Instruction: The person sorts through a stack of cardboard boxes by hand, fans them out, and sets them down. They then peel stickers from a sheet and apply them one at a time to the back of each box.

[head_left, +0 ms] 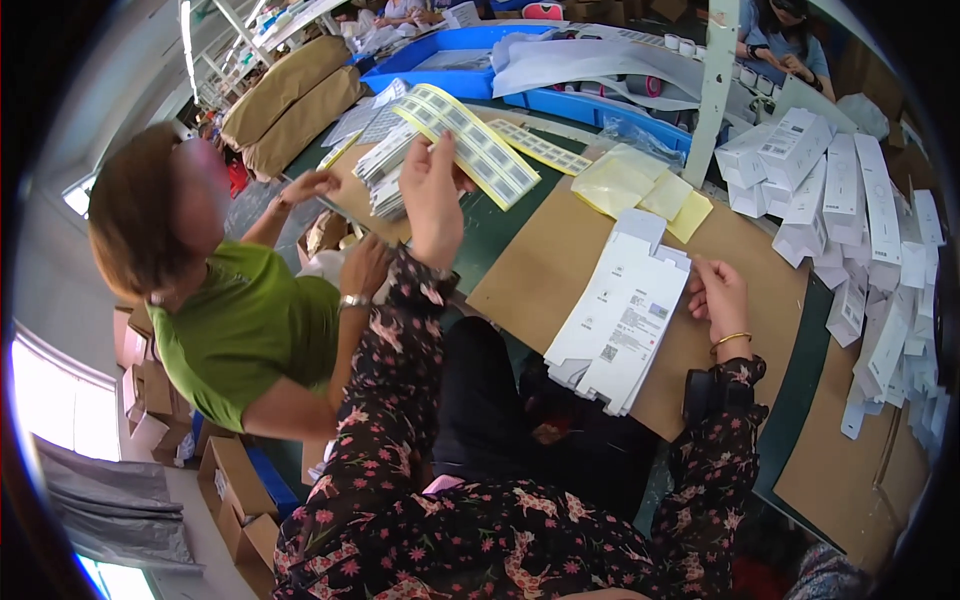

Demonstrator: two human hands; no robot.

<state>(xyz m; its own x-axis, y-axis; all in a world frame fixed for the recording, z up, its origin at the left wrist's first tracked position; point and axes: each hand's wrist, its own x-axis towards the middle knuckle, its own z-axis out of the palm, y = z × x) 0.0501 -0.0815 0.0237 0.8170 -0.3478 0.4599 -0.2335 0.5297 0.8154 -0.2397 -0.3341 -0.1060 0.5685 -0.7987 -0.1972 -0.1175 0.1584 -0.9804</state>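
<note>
My left hand is raised, with thumb and fingers closed on a curved sheet of labels, yellow-edged with rows of small grey-white stickers. A stack of flattened white cartons, printed on the top face, lies on a brown cardboard sheet in front of me. Beside the stack's right edge is my right hand, its fingers curled and thumb and forefinger brought together. Anything small between those fingertips cannot be made out. Another label strip rests on the table beyond my left hand.
Yellowish backing sheets lie behind the cartons. Folded white boxes are heaped at right, past a white post. Blue trays stand at the back. A co-worker in green works close on my left, by stacked white cartons.
</note>
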